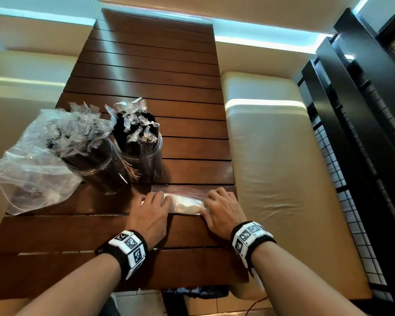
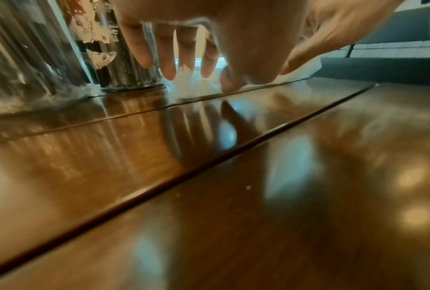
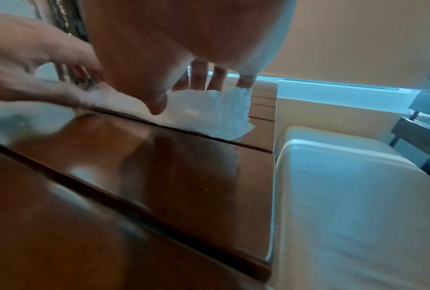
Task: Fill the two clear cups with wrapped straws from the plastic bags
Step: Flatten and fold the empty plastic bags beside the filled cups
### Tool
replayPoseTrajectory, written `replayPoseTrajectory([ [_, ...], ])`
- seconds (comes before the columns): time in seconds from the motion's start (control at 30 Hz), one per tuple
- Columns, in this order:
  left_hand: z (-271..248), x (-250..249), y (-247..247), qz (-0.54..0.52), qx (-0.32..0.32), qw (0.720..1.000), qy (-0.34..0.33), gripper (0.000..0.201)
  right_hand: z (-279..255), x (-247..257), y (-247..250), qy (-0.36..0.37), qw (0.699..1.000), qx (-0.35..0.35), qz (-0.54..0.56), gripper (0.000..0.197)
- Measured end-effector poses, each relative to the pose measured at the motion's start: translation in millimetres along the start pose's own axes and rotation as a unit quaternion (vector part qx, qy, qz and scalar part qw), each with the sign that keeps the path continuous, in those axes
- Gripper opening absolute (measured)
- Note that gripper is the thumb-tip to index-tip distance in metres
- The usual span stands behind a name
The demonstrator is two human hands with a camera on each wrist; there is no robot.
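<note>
Two clear cups stand side by side on the slatted wooden table (image 1: 169,76). The left cup (image 1: 89,153) and the right cup (image 1: 139,147) are both packed with black wrapped straws. A crumpled plastic bag (image 1: 27,172) lies left of them, against the left cup. In front of the cups a flattened, folded plastic bag (image 1: 185,201) lies near the table's right edge. My left hand (image 1: 151,208) presses its left end, fingertips down on it (image 2: 170,72). My right hand (image 1: 221,206) presses the right end, thumb at the near edge and fingers (image 3: 198,76) at the far edge.
A cream bench cushion (image 1: 271,167) runs along the table's right edge, with a black slatted frame (image 1: 351,133) beyond it. More cream seating (image 1: 21,69) lies to the left. The far half of the table is bare wood.
</note>
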State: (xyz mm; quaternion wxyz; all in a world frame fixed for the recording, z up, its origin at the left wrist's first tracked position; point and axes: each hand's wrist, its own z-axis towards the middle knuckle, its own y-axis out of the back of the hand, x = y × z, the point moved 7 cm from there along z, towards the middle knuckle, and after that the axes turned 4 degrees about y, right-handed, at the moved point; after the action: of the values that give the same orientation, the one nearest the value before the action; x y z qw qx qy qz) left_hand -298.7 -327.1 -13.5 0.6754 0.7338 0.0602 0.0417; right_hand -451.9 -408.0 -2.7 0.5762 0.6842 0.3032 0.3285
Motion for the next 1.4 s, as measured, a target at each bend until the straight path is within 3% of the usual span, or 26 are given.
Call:
replayPoseTrajectory([
  [0.1, -5.6, -0.4, 1.9, -0.022, 0.013, 1.0, 0.002, 0.052, -2.6, 1.2, -1.4, -0.005, 1.0, 0.017, 0.016, 0.034],
  [0.2, -6.9, 8.8, 6.9, -0.157, -0.014, 0.98, 0.12, 0.047, -5.2, 7.6, -3.3, -0.015, 0.996, 0.064, 0.056, 0.034],
  [0.27, -6.1, 14.9, 4.6, -0.266, -0.013, 0.94, 0.213, 0.054, -10.3, 14.1, -8.8, -0.009, 0.992, 0.099, 0.074, 0.033],
  [0.37, -3.4, 19.7, -8.2, -0.408, 0.067, 0.845, 0.34, 0.081, -19.5, 28.0, -15.4, 0.022, 0.99, 0.109, 0.083, 0.028],
  [0.43, -0.6, 15.2, -17.9, -0.455, 0.096, 0.805, 0.369, 0.07, -23.6, 33.0, -17.0, 0.026, 0.99, 0.103, 0.093, 0.026],
  [0.53, 4.6, 6.5, -24.3, -0.502, 0.096, 0.781, 0.358, 0.056, -27.3, 33.2, -20.5, 0.032, 0.99, 0.095, 0.098, 0.027],
  [0.6, 11.3, 3.5, -19.2, -0.502, 0.085, 0.797, 0.324, 0.052, -29.7, 31.8, -20.6, 0.029, 0.989, 0.089, 0.113, 0.029],
  [0.7, 19.5, -0.9, 2.4, -0.398, 0.031, 0.89, 0.219, 0.029, -29.6, 33.7, -16.8, 0.017, 0.988, 0.082, 0.13, 0.031],
  [0.77, 15.6, -8.9, 12.7, -0.321, -0.016, 0.937, 0.134, 0.026, -26.9, 34.9, -15.8, 0.014, 0.988, 0.075, 0.137, 0.03],
  [0.9, 1.0, -28.0, 4.2, -0.27, 0.017, 0.962, -0.042, 0.068, -23.0, 34.6, -20.8, 0.014, 0.987, 0.084, 0.135, 0.034],
  [1.07, -19.6, -27.6, -6.4, -0.178, 0.103, 0.968, -0.144, 0.078, -25.4, 29.6, -20.3, -0.048, 0.981, 0.043, 0.184, 0.037],
  [1.17, -23.6, -25.6, -4.6, -0.232, 0.137, 0.956, -0.111, 0.051, -24.9, 26.3, -23.2, -0.085, 0.978, 0.053, 0.183, 0.035],
  [1.23, -16.3, -25.1, -2.8, -0.315, 0.142, 0.938, -0.035, 0.043, -22.9, 27.2, -21.9, -0.089, 0.976, 0.051, 0.194, 0.035],
  [1.27, -11.8, -25.3, -4.8, -0.332, 0.145, 0.932, 0.003, 0.041, -21.8, 27.6, -22.2, -0.088, 0.975, 0.051, 0.199, 0.035],
  [1.37, -3.9, -23.9, -13.3, -0.347, 0.185, 0.913, 0.105, 0.063, -22.5, 27.9, -24.9, -0.093, 0.977, 0.05, 0.188, 0.028],
  [1.4, -2.0, -22.6, -14.7, -0.335, 0.204, 0.912, 0.118, 0.059, -23.9, 27.3, -25.3, -0.099, 0.978, 0.051, 0.174, 0.029],
])
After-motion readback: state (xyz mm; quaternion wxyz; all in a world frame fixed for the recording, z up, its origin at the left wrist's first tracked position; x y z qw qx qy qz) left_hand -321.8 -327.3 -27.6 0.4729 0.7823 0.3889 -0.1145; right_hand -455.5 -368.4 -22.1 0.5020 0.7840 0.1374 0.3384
